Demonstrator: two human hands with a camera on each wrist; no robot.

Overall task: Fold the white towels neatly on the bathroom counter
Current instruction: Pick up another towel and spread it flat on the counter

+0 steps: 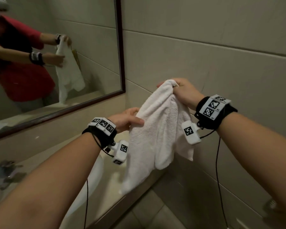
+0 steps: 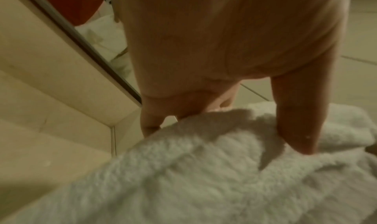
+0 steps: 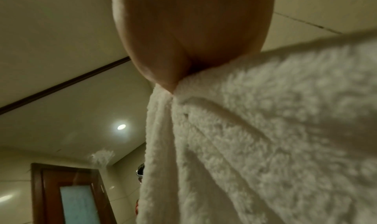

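A white terry towel [image 1: 153, 134] hangs bunched in the air over the right end of the beige counter [image 1: 45, 156]; its lowest corner reaches down to the counter edge. My right hand [image 1: 177, 87] grips the towel's top end, fingers curled round a gathered bunch. Lower and to the left, my left hand [image 1: 134, 119] pinches the towel's left edge, thumb across the front and fingers behind. In the left wrist view the thumb presses into the towel [image 2: 224, 171]. The right wrist view shows the towel [image 3: 255, 139] falling from the closed hand.
A framed mirror [image 1: 56, 55] on the left wall reflects a person in red holding the towel. A white sink basin [image 1: 96, 171] sits in the counter under my left forearm. A tiled wall [image 1: 205, 47] stands close behind the towel. Blurred small items [image 1: 5, 172] lie at the counter's left.
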